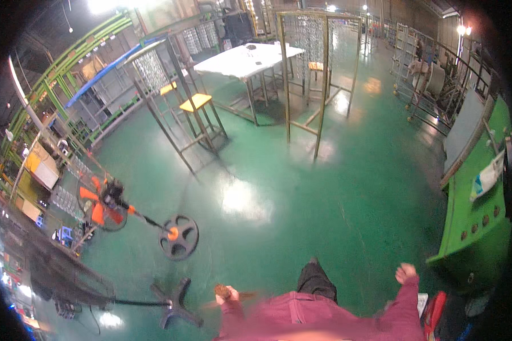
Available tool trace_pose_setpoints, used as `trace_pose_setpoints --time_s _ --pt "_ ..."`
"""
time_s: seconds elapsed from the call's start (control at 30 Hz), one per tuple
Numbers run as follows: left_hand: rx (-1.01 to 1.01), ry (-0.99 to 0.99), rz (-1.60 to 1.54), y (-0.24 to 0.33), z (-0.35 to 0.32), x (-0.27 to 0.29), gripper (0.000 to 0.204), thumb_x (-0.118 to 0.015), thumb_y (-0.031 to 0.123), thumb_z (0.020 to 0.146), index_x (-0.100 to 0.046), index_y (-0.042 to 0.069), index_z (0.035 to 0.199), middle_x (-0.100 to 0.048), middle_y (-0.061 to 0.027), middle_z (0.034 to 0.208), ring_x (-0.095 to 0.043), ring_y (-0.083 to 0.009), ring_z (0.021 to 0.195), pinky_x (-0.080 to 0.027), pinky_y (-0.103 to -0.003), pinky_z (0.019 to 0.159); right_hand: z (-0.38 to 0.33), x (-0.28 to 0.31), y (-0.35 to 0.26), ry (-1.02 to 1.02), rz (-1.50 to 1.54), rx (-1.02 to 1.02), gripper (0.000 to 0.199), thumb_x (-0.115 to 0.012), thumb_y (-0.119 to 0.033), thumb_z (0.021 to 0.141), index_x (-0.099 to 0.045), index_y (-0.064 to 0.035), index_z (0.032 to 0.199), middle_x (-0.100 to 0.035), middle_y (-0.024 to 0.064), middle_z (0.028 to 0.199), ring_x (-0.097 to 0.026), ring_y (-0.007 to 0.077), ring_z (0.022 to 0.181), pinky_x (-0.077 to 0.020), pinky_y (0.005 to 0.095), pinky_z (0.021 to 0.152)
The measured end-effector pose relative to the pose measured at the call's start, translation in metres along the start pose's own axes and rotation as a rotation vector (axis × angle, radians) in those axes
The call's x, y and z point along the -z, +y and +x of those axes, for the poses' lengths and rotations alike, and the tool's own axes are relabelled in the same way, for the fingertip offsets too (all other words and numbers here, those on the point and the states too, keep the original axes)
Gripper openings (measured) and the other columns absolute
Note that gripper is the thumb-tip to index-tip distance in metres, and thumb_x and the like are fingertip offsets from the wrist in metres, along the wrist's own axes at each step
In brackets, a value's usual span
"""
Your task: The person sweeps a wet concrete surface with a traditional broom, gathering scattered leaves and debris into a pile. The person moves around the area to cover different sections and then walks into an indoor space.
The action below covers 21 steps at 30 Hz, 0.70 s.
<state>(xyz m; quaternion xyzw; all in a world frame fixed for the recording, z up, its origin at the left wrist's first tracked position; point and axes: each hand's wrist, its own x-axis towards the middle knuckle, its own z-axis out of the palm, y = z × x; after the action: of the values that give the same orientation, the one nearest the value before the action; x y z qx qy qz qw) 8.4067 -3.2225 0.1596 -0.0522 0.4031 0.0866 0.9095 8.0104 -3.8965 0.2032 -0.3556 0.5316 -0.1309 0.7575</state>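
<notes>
My left hand [233,294], low and left of my body, is closed round a rough brown brush-like thing [222,291]. Blur and small size keep its exact kind unclear. On the other side, my right hand [405,273] hangs beside me with its fingers curled in, and nothing shows in it. Maroon sleeves cover both arms, and one dark trouser leg [317,279] shows below my maroon top. Closest to the right arm are a red object [435,312] and a green machine panel [471,227].
Green floor [301,210] stretches ahead. Left stand an orange-bladed fan [99,206] with a round base [178,237] and another stand's cross-shaped foot [173,304]. Farther off are metal frames [318,74], a yellow-topped stool [195,102], a white-topped table [239,61] and a wheeled rack [426,94].
</notes>
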Motion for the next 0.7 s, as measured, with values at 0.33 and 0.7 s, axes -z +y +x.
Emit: trace_pose_setpoints --time_s 0.33,0.7 --pt "0.162 -0.413 -0.026 -0.271 0.212 -0.248 0.021 -0.039 0.022 0.077 -0.043 0.002 0.081 -0.046 -0.0089 0.071 -0.048 -0.0188 0.065 -0.046 -0.029 0.064 0.336 -0.314 -0.228 -0.081 -0.203 0.296 0.021 -0.044 -0.010 0.079 -0.036 -0.0184 0.061 -0.033 -0.0019 0.052 -0.033 0.0135 0.038 -0.0270 0.0322 0.030" --pt "-0.061 -0.158 -0.016 -0.433 0.433 -0.490 0.008 -0.051 0.006 0.077 -0.051 0.008 0.069 -0.048 0.0001 0.061 -0.049 -0.0127 0.057 -0.045 -0.029 0.052 0.454 -0.989 -0.378 -0.352 -1.412 1.047 0.081 -0.059 -0.037 0.072 -0.020 0.0051 0.130 -0.017 0.0237 0.136 -0.008 0.0371 0.128 -0.0140 0.0412 0.105"
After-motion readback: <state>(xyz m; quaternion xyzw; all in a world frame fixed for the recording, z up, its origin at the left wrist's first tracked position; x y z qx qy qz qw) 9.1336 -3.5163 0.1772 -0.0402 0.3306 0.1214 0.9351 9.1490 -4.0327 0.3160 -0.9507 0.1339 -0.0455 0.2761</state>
